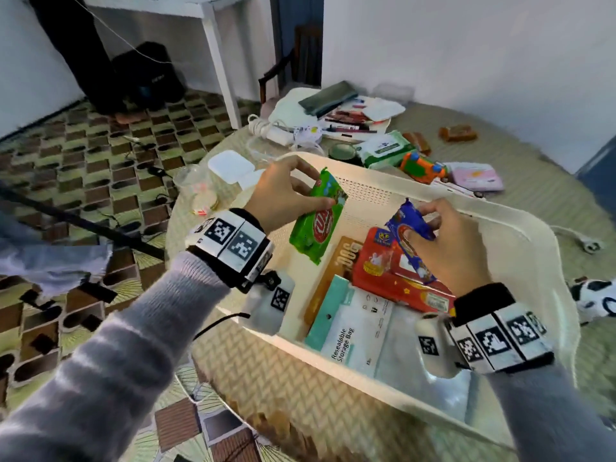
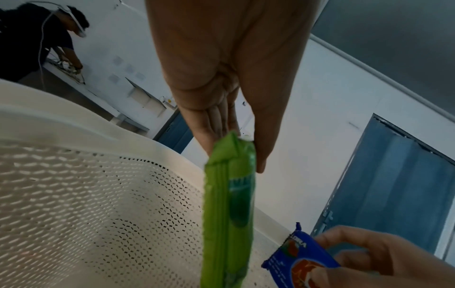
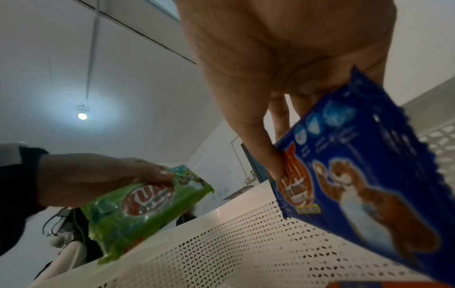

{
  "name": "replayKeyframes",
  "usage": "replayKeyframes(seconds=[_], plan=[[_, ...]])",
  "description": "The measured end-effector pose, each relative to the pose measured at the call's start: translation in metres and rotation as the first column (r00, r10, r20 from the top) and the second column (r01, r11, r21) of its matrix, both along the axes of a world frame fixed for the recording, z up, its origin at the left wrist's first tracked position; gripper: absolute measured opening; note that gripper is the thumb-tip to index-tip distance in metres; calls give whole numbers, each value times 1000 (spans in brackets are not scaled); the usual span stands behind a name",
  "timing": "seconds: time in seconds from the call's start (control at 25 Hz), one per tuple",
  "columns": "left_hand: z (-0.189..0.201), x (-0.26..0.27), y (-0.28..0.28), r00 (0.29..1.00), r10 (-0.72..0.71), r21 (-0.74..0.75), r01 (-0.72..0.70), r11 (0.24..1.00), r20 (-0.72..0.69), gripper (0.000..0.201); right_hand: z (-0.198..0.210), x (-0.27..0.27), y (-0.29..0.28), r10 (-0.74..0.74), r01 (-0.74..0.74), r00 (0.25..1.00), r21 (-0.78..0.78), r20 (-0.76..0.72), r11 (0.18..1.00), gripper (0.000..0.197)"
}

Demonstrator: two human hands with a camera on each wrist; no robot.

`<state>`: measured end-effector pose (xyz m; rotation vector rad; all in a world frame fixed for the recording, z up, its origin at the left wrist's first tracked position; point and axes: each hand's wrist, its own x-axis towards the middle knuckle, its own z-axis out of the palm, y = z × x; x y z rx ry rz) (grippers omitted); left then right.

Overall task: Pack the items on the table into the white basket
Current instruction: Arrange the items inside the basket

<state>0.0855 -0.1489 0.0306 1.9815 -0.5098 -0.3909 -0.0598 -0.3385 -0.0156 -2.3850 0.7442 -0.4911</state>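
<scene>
The white basket (image 1: pixel 520 228) sits on the round table, its perforated wall (image 2: pixel 86 204) close to both wrist cameras. My left hand (image 1: pixel 283 195) pinches a green snack packet (image 1: pixel 316 218) by its top end, hanging it over the basket's left side; the same green packet (image 2: pixel 227 204) shows edge-on in the left wrist view. My right hand (image 1: pixel 446 241) grips a blue snack packet (image 1: pixel 411 238) above the basket's middle, and that blue packet (image 3: pixel 357 185) fills the right wrist view. Inside the basket lie a red box (image 1: pixel 396 278), a brown flat pack (image 1: pixel 336 268) and a resealable storage bag pack (image 1: pixel 353 331).
Beyond the basket the table holds a green wipes pack (image 1: pixel 386 150), an orange toy (image 1: pixel 421 166), a pink box (image 1: pixel 476 176), a white case (image 1: pixel 230 166), books and cables (image 1: pixel 333 118). A black-and-white plush (image 1: pixel 593 295) lies at the right. Another person (image 2: pixel 37 39) stands in the background.
</scene>
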Motion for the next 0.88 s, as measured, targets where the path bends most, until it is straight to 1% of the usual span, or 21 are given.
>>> replayKeyframes(seconds=[0.12, 0.2, 0.28, 0.4, 0.56, 0.68, 0.76, 0.84, 0.88], plan=[[-17, 14, -16, 999, -43, 108, 43, 993, 5, 40, -8, -7, -5, -18, 19, 999, 2, -41, 1000, 25], [-31, 23, -26, 996, -84, 177, 88, 980, -33, 40, -11, -10, -8, -38, 38, 997, 6, -74, 999, 24], [-44, 33, -36, 988, -134, 216, 149, 965, -82, 40, -13, -11, -12, -60, 63, 996, 32, -72, 998, 23], [-64, 47, -51, 974, -202, 279, 223, 934, -102, 39, -17, -14, -17, -100, 105, 992, 60, -76, 993, 24], [-97, 51, -71, 955, -262, 338, 295, 894, -140, 39, -16, -17, -19, -210, 217, 975, 127, -72, 968, 25], [-127, 45, -80, 945, -272, 327, 320, 889, -184, 36, -14, -17, -14, -319, 323, 946, 185, -52, 928, 24], [-142, 37, -87, 941, -267, 277, 318, 907, -206, 27, -16, -16, -8, -353, 354, 934, 241, -50, 904, 24], [-150, 30, -91, 933, -258, 175, 307, 936, -251, 20, -20, -16, -5, -350, 357, 934, 214, -72, 909, 25], [-150, 27, -90, 922, -269, 138, 315, 939, -278, 22, -22, -16, -6, -350, 360, 933, 186, -84, 914, 25]])
